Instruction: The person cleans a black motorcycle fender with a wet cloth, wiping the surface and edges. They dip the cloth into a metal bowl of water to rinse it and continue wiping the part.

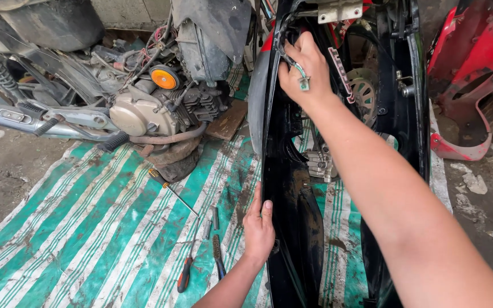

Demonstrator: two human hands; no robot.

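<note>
**Two hands on a black scooter body panel**

Head view: the black body panel [292,188] stands upright on a green-and-white striped tarp [104,228], just right of a stripped motorcycle engine [144,111]. The left hand [259,228] presses flat against the panel's outer left edge, fingers extended, clasping nothing. The right hand [302,71] reaches inside near the top, its grip closed around a wiring cable with a small green connector [303,84]. Screwdrivers [185,274] lie on the tarp beside the left hand. A red fairing [469,63] sits to the right.
</note>
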